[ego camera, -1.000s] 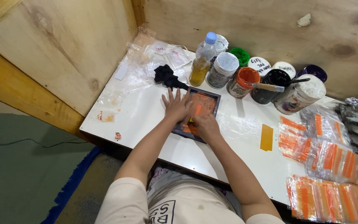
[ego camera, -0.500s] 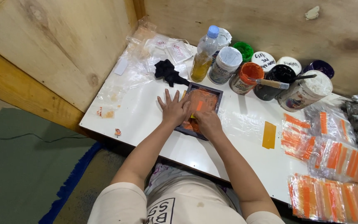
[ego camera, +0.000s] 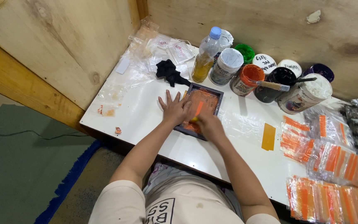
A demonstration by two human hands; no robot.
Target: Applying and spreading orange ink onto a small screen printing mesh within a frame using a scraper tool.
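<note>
The white table (ego camera: 154, 137) is being leaned over, and a small dark-framed printing screen coated in orange ink (ego camera: 199, 108) is being worked at its middle. The frame's left edge is being pressed flat by the spread fingers of the left hand (ego camera: 174, 108); something small and yellowish, probably a scraper, is being gripped by the right hand (ego camera: 209, 124) over the mesh. The frame is probably light and rigid, the wet mesh smeary, so it is best being held by its rim. Beyond, a black crumpled cloth (ego camera: 168, 72) and an open orange ink jar (ego camera: 245, 79) are standing.

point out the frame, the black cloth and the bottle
frame (ego camera: 214, 92): head view, its dark right edge
black cloth (ego camera: 168, 72): head view, middle of the bundle
bottle (ego camera: 204, 62): head view, its yellowish body
</note>
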